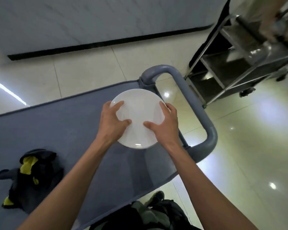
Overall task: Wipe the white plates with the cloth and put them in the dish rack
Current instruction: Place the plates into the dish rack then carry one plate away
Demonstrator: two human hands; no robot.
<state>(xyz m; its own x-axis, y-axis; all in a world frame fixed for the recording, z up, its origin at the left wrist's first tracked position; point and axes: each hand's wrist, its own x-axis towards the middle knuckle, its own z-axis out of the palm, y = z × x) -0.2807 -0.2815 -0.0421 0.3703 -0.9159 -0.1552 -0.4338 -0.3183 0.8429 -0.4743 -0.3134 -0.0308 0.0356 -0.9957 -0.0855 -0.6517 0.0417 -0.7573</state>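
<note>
Two bare forearms, no sleeves reaching the wrists, left hand (112, 121) and right hand (165, 124) without gloves, rings, watch or bands, short plain nails on the fingers (119, 103), dark and olive clothing at the lower edge

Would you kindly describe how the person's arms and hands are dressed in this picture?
Both forearms are bare along all that shows: no sleeves are visible. The left hand and the right hand wear no gloves, and no watch, ring or bracelet can be seen on either wrist or on the fingers that show.
</note>
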